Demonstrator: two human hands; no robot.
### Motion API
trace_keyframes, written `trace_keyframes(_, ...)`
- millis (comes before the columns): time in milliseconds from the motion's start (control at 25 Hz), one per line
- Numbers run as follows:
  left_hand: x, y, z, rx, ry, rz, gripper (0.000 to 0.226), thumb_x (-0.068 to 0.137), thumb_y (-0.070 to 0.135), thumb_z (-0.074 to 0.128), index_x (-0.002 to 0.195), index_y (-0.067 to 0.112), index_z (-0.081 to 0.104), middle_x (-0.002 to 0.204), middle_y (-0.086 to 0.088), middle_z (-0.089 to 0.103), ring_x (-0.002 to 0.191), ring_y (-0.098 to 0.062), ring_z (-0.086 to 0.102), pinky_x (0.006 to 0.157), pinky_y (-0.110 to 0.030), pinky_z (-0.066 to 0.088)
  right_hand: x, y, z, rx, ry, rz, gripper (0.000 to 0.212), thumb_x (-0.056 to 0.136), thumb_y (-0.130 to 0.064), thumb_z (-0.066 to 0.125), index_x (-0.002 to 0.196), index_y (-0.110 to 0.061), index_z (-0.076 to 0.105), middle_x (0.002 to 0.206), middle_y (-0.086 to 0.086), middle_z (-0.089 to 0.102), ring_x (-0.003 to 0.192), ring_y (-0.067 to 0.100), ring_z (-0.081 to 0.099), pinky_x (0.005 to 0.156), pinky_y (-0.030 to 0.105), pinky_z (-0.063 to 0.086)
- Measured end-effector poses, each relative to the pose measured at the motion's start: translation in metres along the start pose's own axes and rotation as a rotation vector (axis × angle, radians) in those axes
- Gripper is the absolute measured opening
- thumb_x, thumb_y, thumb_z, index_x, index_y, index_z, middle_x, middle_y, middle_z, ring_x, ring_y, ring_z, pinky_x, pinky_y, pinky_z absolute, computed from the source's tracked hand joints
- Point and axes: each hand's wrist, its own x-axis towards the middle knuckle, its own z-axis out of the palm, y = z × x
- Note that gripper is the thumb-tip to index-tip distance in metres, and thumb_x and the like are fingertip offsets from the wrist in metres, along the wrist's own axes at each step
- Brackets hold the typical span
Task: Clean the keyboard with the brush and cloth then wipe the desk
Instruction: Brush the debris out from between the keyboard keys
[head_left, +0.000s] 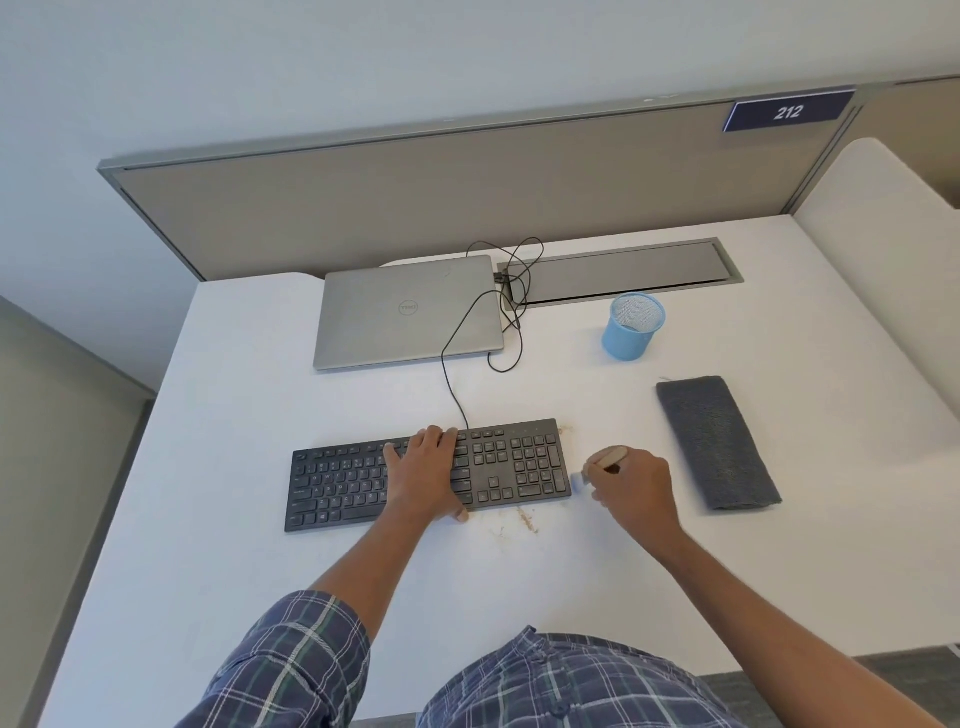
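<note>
Head view: left hand (423, 470) lies flat, fingers spread, on the black corded keyboard (519, 467); right hand (631, 486) fingers clamp a wooden-handled brush (609, 458) (bristles blurred), folded grey cloth (717, 441) just beyond on the white tabletop (260, 597).

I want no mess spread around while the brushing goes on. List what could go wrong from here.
1. Brown crumbs lie on the desk just in front of the keyboard; the left hand or forearm could smear them.
2. The brush in the right hand may flick debris toward the grey cloth, dirtying it before use.
3. The keyboard's cable runs to the laptop; shifting the keyboard could tug it.
</note>
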Motion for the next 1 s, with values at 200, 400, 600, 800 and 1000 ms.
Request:
trace_keyframes(200,-0.001,0.001,-0.001,0.003,0.002,-0.002,0.137,0.060,0.064,0.097,0.167,0.025,0.020,0.165,0.002,0.031,0.156,-0.026,0.032,0.124,-0.069,0.026,-0.012,-0.018,0.012,0.170,-0.102,-0.054,0.019,0.084,-0.016,0.071,0.069,-0.025,0.080,0.078,-0.012,0.079,0.067,0.020,0.076,0.072,0.047,0.065)
trace_keyframes(400,-0.003,0.002,-0.003,0.001,-0.007,-0.009,0.137,0.061,0.062,0.097,0.167,0.024,0.019,0.166,0.001,0.031,0.157,-0.027,0.030,0.124,-0.069,0.026,-0.010,0.007,0.009,0.125,-0.036,0.022,0.019,0.088,-0.020,0.072,0.071,-0.027,0.079,0.071,-0.010,0.077,0.064,0.016,0.076,0.073,0.048,0.064)
trace_keyframes(600,-0.003,0.003,-0.004,-0.002,-0.016,-0.013,0.138,0.062,0.062,0.097,0.168,0.025,0.017,0.168,0.001,0.028,0.158,-0.027,0.027,0.125,-0.070,0.025,-0.006,-0.005,0.003,0.194,0.006,0.001,0.020,0.087,-0.018,0.072,0.070,-0.025,0.079,0.072,-0.010,0.077,0.063,0.017,0.076,0.075,0.049,0.065)
trace_keyframes(800,-0.006,0.007,-0.005,-0.029,-0.033,-0.026,0.137,0.066,0.057,0.097,0.170,0.024,0.013,0.171,-0.001,0.022,0.162,-0.027,0.018,0.126,-0.072,0.021,-0.004,-0.040,0.034,0.305,-0.118,-0.040,0.012,0.089,-0.014,0.077,0.080,-0.021,0.082,0.076,-0.013,0.078,0.062,0.017,0.076,0.072,0.048,0.067)
trace_keyframes(1000,-0.004,0.005,-0.005,-0.024,-0.038,-0.013,0.135,0.068,0.057,0.096,0.169,0.023,0.013,0.169,-0.002,0.024,0.161,-0.028,0.021,0.125,-0.071,0.021,0.015,-0.024,0.031,0.167,0.019,-0.045,0.013,0.087,-0.023,0.075,0.077,-0.030,0.078,0.077,-0.015,0.077,0.070,0.018,0.076,0.071,0.042,0.064)
